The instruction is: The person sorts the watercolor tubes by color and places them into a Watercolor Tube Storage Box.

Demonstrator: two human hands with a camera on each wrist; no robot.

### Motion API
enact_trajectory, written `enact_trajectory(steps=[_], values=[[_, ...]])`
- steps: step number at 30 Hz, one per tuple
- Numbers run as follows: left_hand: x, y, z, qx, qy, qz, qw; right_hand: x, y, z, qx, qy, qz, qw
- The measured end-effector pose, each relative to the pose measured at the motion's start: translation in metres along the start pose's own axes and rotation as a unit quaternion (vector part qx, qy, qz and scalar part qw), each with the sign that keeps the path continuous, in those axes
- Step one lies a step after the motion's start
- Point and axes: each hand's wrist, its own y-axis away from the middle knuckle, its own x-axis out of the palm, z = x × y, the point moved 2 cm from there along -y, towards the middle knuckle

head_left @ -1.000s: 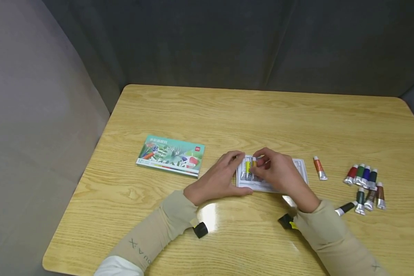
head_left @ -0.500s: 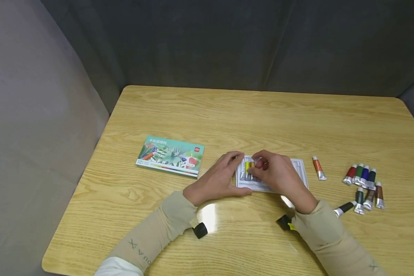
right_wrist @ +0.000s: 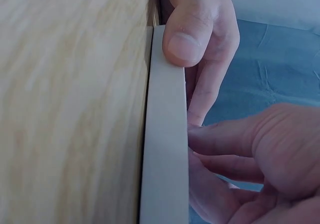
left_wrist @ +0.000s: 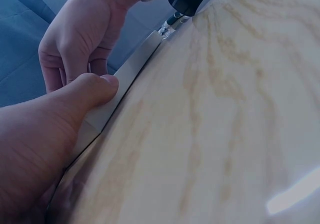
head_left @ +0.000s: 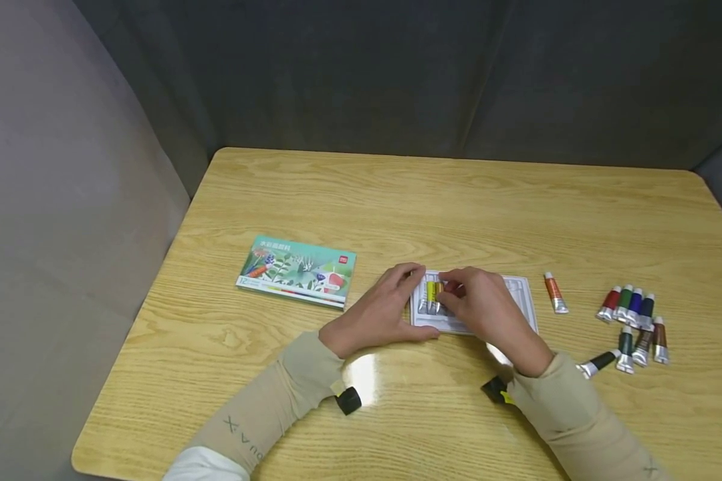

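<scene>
My left hand (head_left: 385, 304) grips the left end of a white plastic tray (head_left: 466, 329), thumb on the near edge and fingers at the far side. Inside the tray, at its left, lie a pale paint tube (head_left: 423, 298) and a yellow paint tube (head_left: 431, 294). Beside them my right hand (head_left: 487, 304) pinches an ochre paint tube (head_left: 438, 289), largely covered by its fingers. In the left wrist view the left thumb (left_wrist: 95, 91) presses the tray wall (left_wrist: 131, 68). The right wrist view shows the right hand (right_wrist: 280, 159) behind the tray wall (right_wrist: 165, 149), its fingertips hidden.
An orange paint tube (head_left: 556, 294) lies right of the tray. Farther right are several tubes, among them a red one (head_left: 609, 304) and a brown one (head_left: 660, 341). A black tube (head_left: 602, 363) lies near the right sleeve. A green paint box (head_left: 297, 270) sits at left.
My right hand has lowered slightly over the tray, and the ochre tube now lies closer beside the yellow one. The left hand keeps its place on the tray.
</scene>
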Motion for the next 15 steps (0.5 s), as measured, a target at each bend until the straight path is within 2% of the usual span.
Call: enact_trajectory(steps=[15], values=[[0.0005,0.0000,0.0010,0.002,0.011,-0.002,0.9999,0.0017,0.0027,0.0019,-0.025,0.015,-0.012,0.9995]])
